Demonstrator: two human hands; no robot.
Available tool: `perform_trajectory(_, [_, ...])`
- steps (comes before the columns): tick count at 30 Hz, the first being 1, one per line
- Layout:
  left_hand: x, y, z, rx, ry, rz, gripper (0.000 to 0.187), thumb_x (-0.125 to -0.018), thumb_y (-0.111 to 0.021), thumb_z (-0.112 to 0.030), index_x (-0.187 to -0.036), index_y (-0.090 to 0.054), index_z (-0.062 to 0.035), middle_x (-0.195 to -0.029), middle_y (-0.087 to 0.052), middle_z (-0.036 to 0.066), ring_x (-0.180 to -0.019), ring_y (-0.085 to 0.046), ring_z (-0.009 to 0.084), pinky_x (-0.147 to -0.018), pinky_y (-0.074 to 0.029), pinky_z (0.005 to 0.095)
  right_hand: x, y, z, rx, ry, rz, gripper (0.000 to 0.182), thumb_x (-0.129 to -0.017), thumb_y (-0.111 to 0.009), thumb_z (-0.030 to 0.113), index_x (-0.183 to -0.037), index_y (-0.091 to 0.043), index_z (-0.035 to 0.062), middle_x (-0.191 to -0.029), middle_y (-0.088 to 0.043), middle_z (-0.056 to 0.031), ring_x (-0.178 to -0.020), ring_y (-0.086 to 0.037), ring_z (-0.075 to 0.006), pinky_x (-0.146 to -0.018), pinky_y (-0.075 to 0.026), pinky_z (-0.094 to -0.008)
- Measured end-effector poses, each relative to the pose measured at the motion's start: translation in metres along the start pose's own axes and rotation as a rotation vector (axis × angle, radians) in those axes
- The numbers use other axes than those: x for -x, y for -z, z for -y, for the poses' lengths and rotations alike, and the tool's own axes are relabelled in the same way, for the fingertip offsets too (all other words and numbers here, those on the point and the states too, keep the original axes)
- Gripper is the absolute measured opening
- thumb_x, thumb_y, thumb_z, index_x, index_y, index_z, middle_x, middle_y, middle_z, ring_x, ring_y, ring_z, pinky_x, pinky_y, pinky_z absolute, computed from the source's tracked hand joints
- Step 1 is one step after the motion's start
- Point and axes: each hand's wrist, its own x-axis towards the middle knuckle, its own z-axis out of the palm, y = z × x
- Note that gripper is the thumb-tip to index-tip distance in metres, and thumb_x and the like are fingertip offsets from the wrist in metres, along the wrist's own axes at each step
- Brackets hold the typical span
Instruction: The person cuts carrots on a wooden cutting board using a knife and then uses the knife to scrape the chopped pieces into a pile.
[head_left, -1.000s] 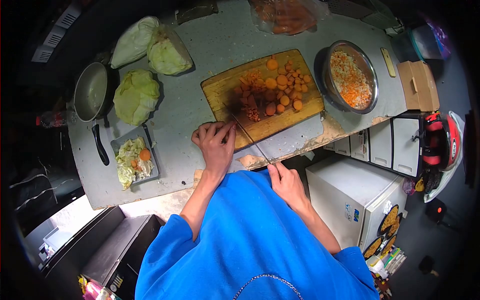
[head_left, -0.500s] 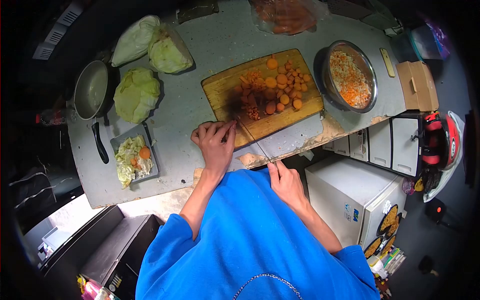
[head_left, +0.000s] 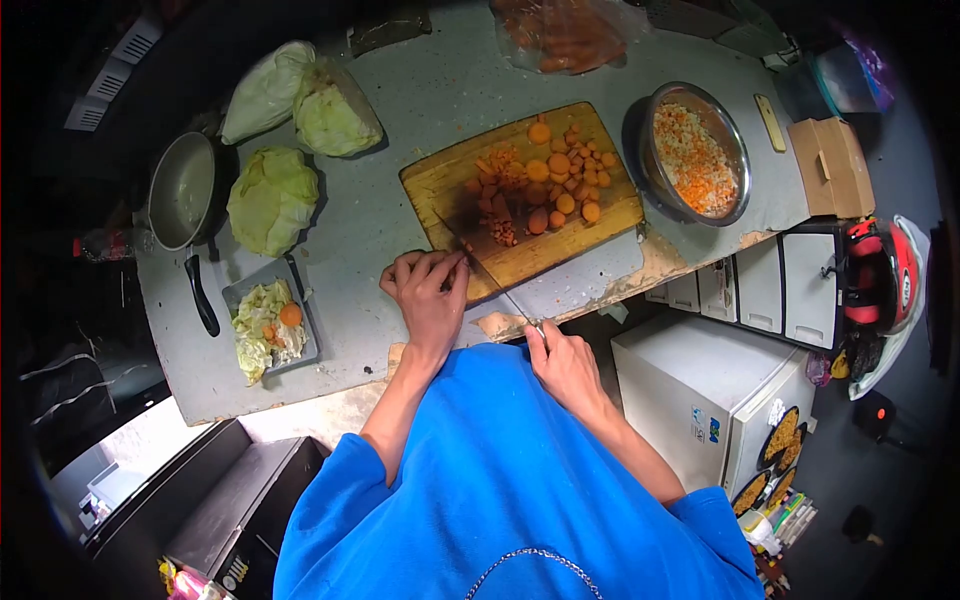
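Lower centre: right hand [head_left: 567,364] clamped thin metal knife [head_left: 511,298] across chipped edge of grey bench [head_left: 362,215]; left hand's [head_left: 429,298] grip was indeterminable.

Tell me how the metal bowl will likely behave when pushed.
The bowl will probably slide rather than roll, since it stands upright on the table. Being shiny metal, it looks stiff. The loose chopped food inside might spill if it tips.
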Motion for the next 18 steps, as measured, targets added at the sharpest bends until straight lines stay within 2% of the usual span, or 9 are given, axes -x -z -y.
perform_trajectory(10, [0.0018,0.0001,-0.0005,0.006,-0.008,-0.016,0.007,-0.089,-0.079,-0.016,-0.093,-0.081,-0.0102,-0.091,-0.076,0.001,-0.098,-0.060,0.0215,-0.102,-0.031,0.0445,0.0061,0.0063,-0.0023,-0.174,0.001,0.014,0.038,-0.107,-0.055,0.034,-0.094,-0.062,-0.0006,-0.066,-0.063,-0.0281,-0.068,-0.065,-0.0505,-0.060,-0.049,-0.0573])
perform_trajectory(13, [0.0021,-0.0001,0.0007,0.001,-0.010,-0.008,0.007,-0.088,-0.079,-0.015,-0.093,-0.080,-0.0096,-0.092,-0.076,0.001,-0.098,-0.060,0.0220,-0.102,-0.031,0.0448,0.0042,0.0030,-0.0052,-0.196,-0.010,0.049,0.040,-0.108,-0.054,0.036,-0.095,-0.062,-0.0006,-0.067,-0.064,-0.0277,-0.069,-0.066,-0.0507,-0.061,-0.051,-0.0575])
perform_trajectory(18, [0.0036,0.0010,0.0009,-0.019,-0.020,0.004,0.008,-0.089,-0.079,-0.015,-0.094,-0.081,-0.0097,-0.094,-0.076,0.002,-0.100,-0.060,0.0224,-0.101,-0.031,0.0453,0.0036,0.0039,0.0003,-0.048,-0.015,0.045,0.043,-0.109,-0.051,0.039,-0.095,-0.063,-0.0002,-0.070,-0.067,-0.0273,-0.070,-0.066,-0.0513,-0.063,-0.053,-0.0577])
